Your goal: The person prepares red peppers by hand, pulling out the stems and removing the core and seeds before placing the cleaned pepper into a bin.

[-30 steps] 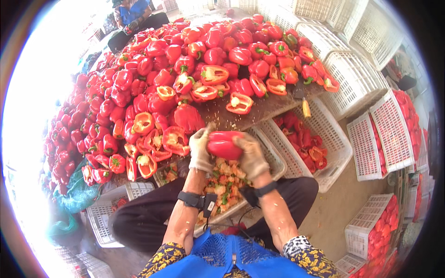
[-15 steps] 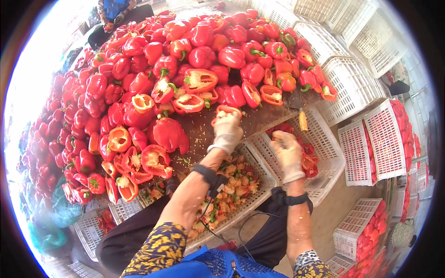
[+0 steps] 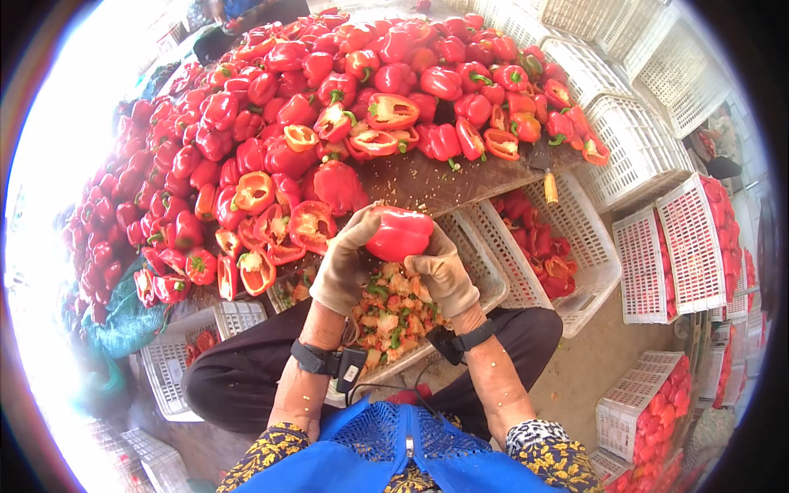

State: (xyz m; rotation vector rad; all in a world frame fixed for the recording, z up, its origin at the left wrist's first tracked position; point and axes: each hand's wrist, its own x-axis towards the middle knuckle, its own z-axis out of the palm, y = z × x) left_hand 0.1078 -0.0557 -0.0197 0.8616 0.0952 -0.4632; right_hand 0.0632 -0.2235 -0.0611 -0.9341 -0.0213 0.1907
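Between my two gloved hands is a red bell pepper [image 3: 400, 234], smooth side facing up, held over a crate [image 3: 493, 283] heaped with pepper cores and seeds [image 3: 390, 316]. My left hand [image 3: 343, 261] wraps the pepper's left side. From the right, my right hand [image 3: 444, 275] grips it with the thumb at the lower edge. Cut pepper halves [image 3: 312, 226] lie at the table's near edge, just beyond my left hand. Whether the pepper's underside is cut open is hidden from view.
A large pile of red peppers [image 3: 271, 107] covers the brown table [image 3: 411, 182]. A blade with a yellow handle [image 3: 551, 189] lies at its right edge. Red pepper pieces fill part of a white crate [image 3: 596, 275]. Stacked crates [image 3: 633, 152] stand right; another person [image 3: 234, 10] is far left.
My left hand has drawn a pepper from the table edge back toward me. My right hand has moved left from the crate of red pieces and now grips the pepper too.
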